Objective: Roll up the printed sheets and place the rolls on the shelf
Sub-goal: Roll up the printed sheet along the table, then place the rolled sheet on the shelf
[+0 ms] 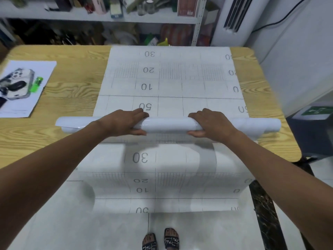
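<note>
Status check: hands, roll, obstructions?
Left hand and right hand both grip the roll. Sheet partly rolled, rest flat on table. Lighter on paper far left, clear.

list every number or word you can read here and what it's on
"30": printed sheet, on the table and on its overhang
"20": same sheet, both parts
"10": same sheet, both parts
"50": same sheet, table part; overhang's cropped
Right-edge numbers: cut off
Too blurred: green sign, paper at left, shelf labels
</note>
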Demonstrator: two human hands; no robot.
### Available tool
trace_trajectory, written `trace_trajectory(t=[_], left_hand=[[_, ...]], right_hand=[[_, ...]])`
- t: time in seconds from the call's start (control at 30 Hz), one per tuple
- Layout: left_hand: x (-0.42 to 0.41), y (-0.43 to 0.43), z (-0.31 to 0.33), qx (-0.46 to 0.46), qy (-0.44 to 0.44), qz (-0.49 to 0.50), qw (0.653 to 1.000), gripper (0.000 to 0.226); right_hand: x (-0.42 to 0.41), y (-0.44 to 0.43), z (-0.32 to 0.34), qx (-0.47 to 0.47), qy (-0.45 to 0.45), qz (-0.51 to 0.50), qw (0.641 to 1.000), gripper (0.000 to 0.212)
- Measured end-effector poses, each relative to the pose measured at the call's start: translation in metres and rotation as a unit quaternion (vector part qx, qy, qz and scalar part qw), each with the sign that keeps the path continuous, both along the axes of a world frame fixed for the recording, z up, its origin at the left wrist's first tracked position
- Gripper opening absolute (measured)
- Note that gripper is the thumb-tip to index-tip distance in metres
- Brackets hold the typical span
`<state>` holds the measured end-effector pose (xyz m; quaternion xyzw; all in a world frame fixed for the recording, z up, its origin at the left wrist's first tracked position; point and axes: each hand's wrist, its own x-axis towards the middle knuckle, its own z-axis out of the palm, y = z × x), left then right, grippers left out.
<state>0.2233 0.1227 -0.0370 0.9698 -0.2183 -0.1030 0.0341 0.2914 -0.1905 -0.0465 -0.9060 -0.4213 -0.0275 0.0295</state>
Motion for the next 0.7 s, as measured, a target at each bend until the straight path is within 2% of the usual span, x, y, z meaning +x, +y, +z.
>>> trace_trajectory(t=[0.07,0.27,0.47,0.7], left_hand=[[0.001,0.000,0.016,0.002,-0.013,-0.002,1.000,0.087],[0.009,-0.008,0.084,0.023,-0.047,0.009,0.999,0.058],[0.013,-0.016,0.164,0.103,-0.113,0.019,0.988,0.058],[0.007,-0.014,0.229,0.151,-0.194,0.035,0.969,0.065]], right_hand=[[0.001,-0.001,0.019,-0.009,-0.008,-0.016,1.000,0.054],[0.004,-0.003,0.077,0.006,-0.066,-0.035,0.997,0.059],[0.009,-0.008,0.144,0.041,-0.171,-0.030,0.984,0.057],[0.009,-0.008,0.204,0.086,-0.229,-0.019,0.969,0.058]])
